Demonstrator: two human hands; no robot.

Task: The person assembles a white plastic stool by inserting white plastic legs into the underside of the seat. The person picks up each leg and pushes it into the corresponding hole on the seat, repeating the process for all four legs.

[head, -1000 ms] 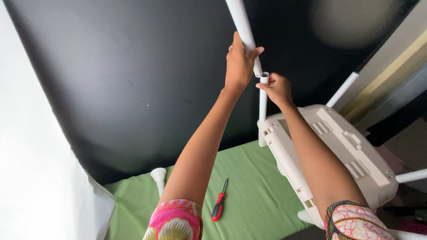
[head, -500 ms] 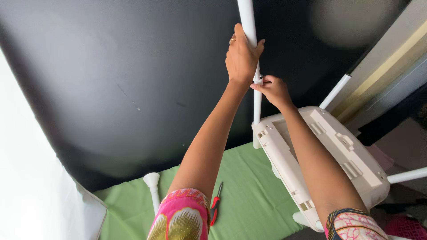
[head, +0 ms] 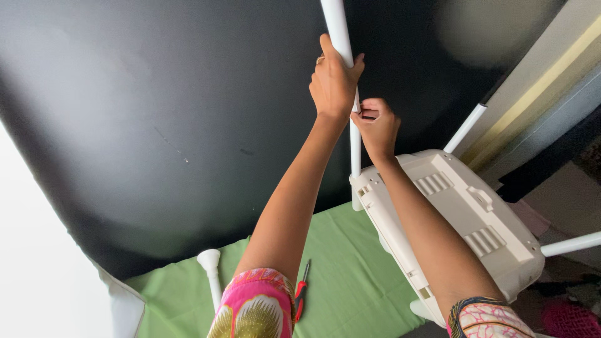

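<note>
A long white tube (head: 337, 26) rises from a white plastic seat base (head: 460, 213) that lies tilted with its underside up. My left hand (head: 333, 84) is wrapped around the tube high up. Just below it, my right hand (head: 375, 125) pinches the tube with fingers closed where two sections meet. The lower section (head: 355, 153) runs down into a corner of the base. Two more white legs (head: 464, 128) (head: 571, 244) stick out of the base at the right.
A green cloth (head: 350, 281) covers the surface below, with a red-handled screwdriver (head: 301, 294) and a loose white leg piece (head: 210, 269) lying on it. A large black panel (head: 156, 112) fills the background. A wall edge and pink item sit at right.
The view has drifted slightly; both hands stay on the tube, with my right hand risen closer under my left hand and closing tighter on the joint.
</note>
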